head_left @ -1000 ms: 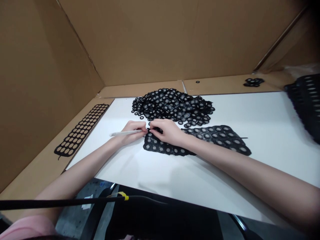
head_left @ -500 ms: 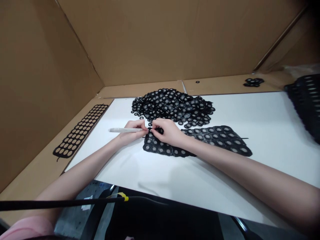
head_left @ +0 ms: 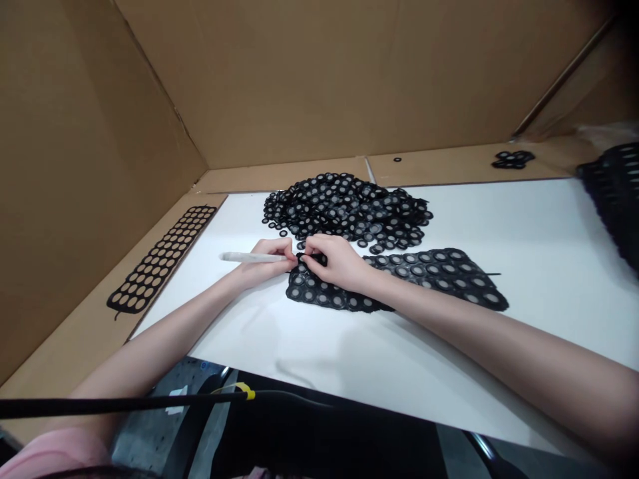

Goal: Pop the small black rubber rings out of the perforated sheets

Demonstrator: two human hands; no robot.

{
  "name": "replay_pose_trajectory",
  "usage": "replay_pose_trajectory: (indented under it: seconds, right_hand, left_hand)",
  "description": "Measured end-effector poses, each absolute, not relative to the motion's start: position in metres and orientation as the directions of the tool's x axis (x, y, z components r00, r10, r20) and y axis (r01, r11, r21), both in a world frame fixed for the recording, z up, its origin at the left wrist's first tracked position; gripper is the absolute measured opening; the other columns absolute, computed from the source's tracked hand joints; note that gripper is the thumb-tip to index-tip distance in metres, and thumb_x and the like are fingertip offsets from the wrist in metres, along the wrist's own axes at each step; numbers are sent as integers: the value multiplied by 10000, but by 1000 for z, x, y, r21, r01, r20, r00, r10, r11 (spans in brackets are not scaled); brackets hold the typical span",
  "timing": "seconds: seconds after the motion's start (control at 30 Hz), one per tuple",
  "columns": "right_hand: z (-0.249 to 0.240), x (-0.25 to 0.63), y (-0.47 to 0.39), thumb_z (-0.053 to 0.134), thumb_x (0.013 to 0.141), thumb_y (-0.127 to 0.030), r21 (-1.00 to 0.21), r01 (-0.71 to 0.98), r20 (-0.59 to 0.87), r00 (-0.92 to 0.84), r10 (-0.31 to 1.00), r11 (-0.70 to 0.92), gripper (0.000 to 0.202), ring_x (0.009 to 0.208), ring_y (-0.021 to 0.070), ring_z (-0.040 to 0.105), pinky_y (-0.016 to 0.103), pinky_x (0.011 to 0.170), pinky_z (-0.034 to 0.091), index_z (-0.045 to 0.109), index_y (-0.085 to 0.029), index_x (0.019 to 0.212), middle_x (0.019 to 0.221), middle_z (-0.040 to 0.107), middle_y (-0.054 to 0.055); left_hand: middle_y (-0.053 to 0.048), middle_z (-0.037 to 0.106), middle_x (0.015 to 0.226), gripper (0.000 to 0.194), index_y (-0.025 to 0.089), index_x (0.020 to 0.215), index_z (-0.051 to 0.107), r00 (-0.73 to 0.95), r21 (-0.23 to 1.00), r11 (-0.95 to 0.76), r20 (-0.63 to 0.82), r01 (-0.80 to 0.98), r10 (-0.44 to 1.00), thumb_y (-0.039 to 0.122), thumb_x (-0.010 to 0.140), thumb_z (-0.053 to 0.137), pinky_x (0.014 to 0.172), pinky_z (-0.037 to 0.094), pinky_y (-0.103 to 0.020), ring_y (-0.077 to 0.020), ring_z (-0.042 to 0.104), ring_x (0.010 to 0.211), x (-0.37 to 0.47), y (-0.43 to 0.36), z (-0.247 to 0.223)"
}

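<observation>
On the white board lies a black sheet of joined rings [head_left: 449, 279] with pale round centres. My left hand [head_left: 267, 259] is closed around a white pen-like tool [head_left: 244, 257], whose rear end points left. Its fingertips meet the sheet's upper left corner. At that same corner the thumb and forefinger of my right hand [head_left: 337, 259] are pinched together on the sheet's edge. What exactly lies between these fingertips is too small to make out. My right hand and forearm cover the sheet's middle. Just behind both hands rises a heap of loose black rings [head_left: 344, 206].
Left of the white board [head_left: 319, 346], a black perforated strip [head_left: 164, 259] lies on cardboard. Several rings [head_left: 513, 159] and one single ring [head_left: 397, 159] sit at the back. Black sheets [head_left: 614, 199] are stacked at right. A black cable [head_left: 124, 406] crosses in front; cardboard walls [head_left: 349, 86] enclose the board.
The view has shifted slightly. Both hands stay at the sheet's upper left corner, with the pen-like tool still in my left hand.
</observation>
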State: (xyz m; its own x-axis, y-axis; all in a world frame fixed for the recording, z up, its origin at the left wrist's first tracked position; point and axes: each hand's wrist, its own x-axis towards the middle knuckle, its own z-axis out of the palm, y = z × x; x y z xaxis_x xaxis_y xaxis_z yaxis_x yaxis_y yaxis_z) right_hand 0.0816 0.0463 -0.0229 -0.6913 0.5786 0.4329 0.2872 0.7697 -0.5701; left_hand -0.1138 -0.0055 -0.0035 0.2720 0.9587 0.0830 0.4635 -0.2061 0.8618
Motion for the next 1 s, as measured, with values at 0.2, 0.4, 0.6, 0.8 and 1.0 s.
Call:
replay_pose_trajectory:
  seconds: [0.2,0.4,0.6,0.8,1.0]
  right_hand:
    - [-22,85,47,641,813,-353,-563,280,403,-728,554,778,176,798,201,555,319,750,404,592,-186,833,849,677,56]
    - [-21,84,48,657,811,-400,-522,308,340,-780,525,795,227,827,212,521,328,747,369,619,-177,820,800,638,53]
    - [-19,85,47,616,835,-379,-536,292,317,-800,509,792,211,818,199,502,317,743,339,573,-179,783,786,603,40]
    - [-19,85,47,615,833,-359,-552,294,299,-804,514,780,187,845,204,516,317,755,330,562,-183,797,804,597,36]
    - [-17,85,46,593,845,-334,-547,259,315,-817,482,796,164,841,198,520,315,752,323,560,-180,799,806,592,34]
  left_hand:
    - [58,483,600,218,159,792,535,210,927,-221,161,304,964,288,743,703,494,288,-181,-64,411,514,-119,-15,2]
    - [-1,577,719,193,141,698,554,211,911,-278,220,305,952,247,745,708,580,384,-212,-89,509,617,-122,-25,5]
    - [-17,613,701,162,136,685,580,321,823,-341,206,454,924,242,781,655,564,386,-216,-98,528,595,-121,-27,5]
    - [-22,637,705,172,141,697,584,347,752,-375,206,542,915,270,805,618,582,398,-215,-106,544,606,-119,-26,6]
    - [-3,623,675,180,149,687,578,394,684,-404,182,607,901,260,828,568,567,373,-205,-87,493,560,-119,-28,8]
